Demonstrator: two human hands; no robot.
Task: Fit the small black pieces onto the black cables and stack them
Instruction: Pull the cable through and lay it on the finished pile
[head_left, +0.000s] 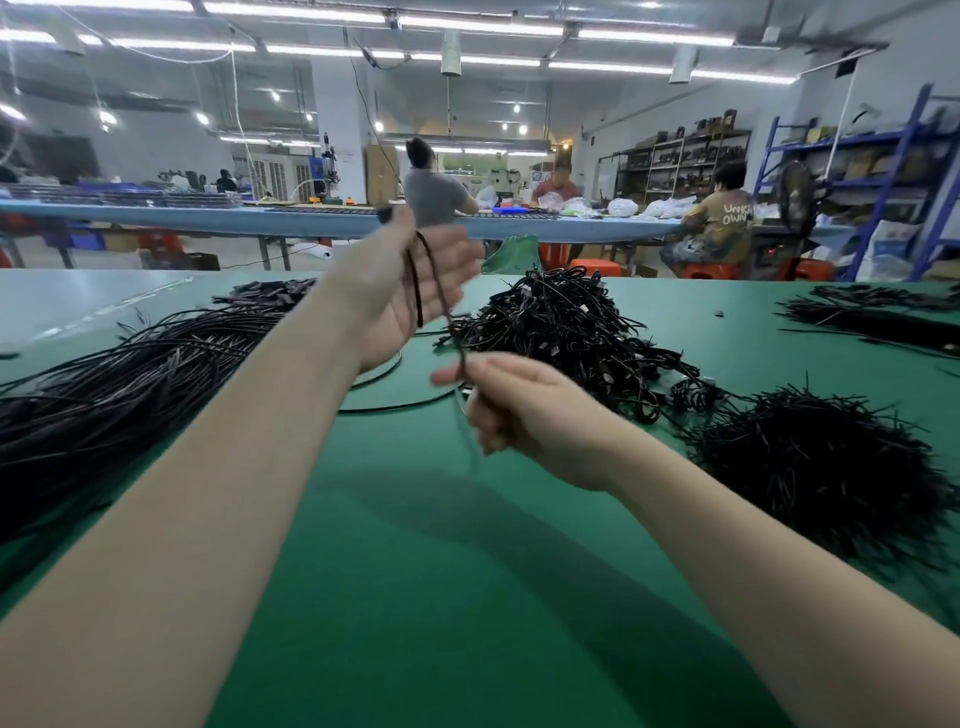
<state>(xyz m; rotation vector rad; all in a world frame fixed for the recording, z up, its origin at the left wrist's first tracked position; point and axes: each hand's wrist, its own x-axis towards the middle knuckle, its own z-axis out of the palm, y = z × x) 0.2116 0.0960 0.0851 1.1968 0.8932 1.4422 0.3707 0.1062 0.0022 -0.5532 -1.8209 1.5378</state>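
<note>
The left hand (410, 291) is raised above the table (415, 571), palm up; its thumb and fingertips pinch 1 end of a black cable (431, 270), which loops down across the palm. The right hand (524, 415) pinches the cable's lower run between thumb and forefinger. The cable looks light, thin and limp, so it will likely sag and whip unless held near the end being fitted. Finished cables (130, 374) lie left, a tangled heap (561, 322) behind, short pieces (810, 467) right.
</note>
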